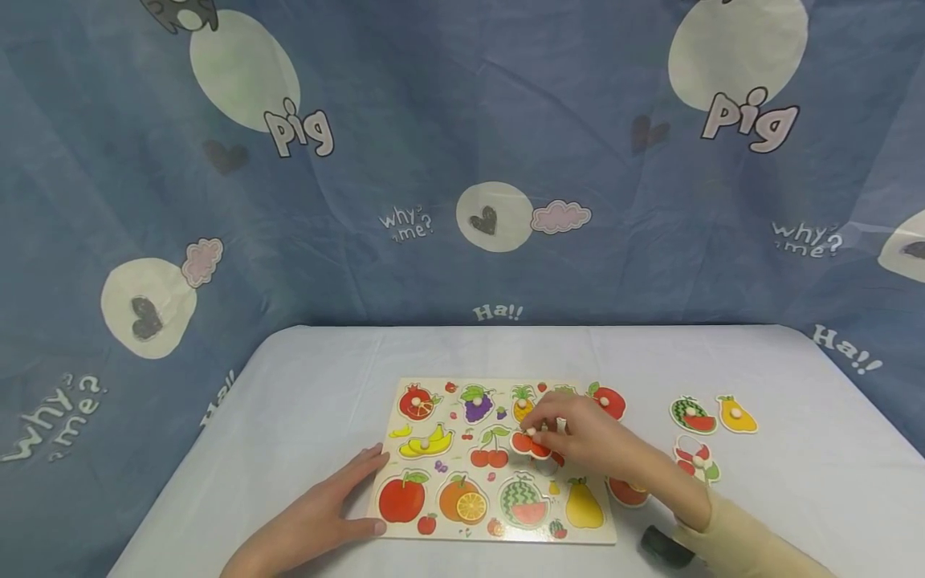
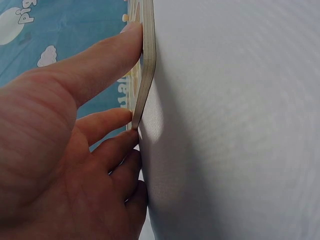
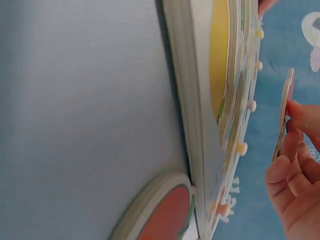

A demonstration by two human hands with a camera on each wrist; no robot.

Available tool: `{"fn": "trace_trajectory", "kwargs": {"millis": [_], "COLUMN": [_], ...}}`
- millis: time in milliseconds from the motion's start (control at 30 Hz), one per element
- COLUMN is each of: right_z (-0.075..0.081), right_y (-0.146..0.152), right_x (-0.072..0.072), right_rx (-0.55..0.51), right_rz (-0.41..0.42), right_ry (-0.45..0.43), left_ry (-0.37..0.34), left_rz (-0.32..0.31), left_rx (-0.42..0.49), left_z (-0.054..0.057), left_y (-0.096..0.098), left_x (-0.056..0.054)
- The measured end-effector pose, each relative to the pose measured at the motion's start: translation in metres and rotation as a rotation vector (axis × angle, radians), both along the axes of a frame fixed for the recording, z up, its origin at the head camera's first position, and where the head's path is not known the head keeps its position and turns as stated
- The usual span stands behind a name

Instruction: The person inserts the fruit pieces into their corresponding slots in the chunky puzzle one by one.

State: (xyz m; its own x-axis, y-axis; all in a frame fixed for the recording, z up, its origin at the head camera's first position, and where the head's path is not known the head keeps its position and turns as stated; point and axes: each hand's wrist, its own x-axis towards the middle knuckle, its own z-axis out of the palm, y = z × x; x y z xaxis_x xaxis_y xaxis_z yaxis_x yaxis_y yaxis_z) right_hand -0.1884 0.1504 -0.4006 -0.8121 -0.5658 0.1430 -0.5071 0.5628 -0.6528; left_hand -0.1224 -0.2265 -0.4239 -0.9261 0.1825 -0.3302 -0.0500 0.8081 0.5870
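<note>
In the head view, my right hand point(image 1: 574, 429) is over the right-middle part of a fruit knob puzzle board point(image 1: 441, 459). It pinches a cherry puzzle piece point(image 1: 530, 445), raised above the board beside the printed cherries point(image 1: 489, 451). The right wrist view shows this thin piece point(image 3: 283, 112) edge-on between thumb and fingers. My left hand point(image 1: 318, 510) lies at the board's left edge, fingers extended. In the left wrist view, its thumb and index finger touch the edge of the board point(image 2: 146, 60). Pomegranate, grape, pineapple and banana pieces point(image 1: 426, 444) with knobs sit on the board.
Right of the board lie a watermelon piece point(image 1: 692, 414), a pear piece point(image 1: 739, 416) and a red, white and green piece point(image 1: 696, 459). A red fruit piece point(image 1: 610, 401) and an orange-red round piece point(image 1: 627, 492) lie by its right edge. A dark object point(image 1: 666, 547) is near the right sleeve.
</note>
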Motion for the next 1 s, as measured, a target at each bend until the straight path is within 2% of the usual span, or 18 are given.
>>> {"fn": "trace_trajectory", "kwargs": {"millis": [300, 567, 1000], "right_z": [0.001, -0.002, -0.002], "right_y": [-0.009, -0.019, -0.036], "right_x": [-0.002, -0.005, -0.012], "right_rx": [0.005, 0.051, 0.13], "right_rz": [0.076, 0.139, 0.163], "right_ry": [-0.017, -0.026, -0.028], "left_ry": [-0.001, -0.003, 0.002], "left_rz": [0.007, 0.003, -0.002], "left_rx": [-0.014, -0.014, 0.014], "left_z": [-0.001, -0.001, 0.0], "left_y": [0.001, 0.001, -0.001], "left_x": [-0.002, -0.002, 0.0]}}
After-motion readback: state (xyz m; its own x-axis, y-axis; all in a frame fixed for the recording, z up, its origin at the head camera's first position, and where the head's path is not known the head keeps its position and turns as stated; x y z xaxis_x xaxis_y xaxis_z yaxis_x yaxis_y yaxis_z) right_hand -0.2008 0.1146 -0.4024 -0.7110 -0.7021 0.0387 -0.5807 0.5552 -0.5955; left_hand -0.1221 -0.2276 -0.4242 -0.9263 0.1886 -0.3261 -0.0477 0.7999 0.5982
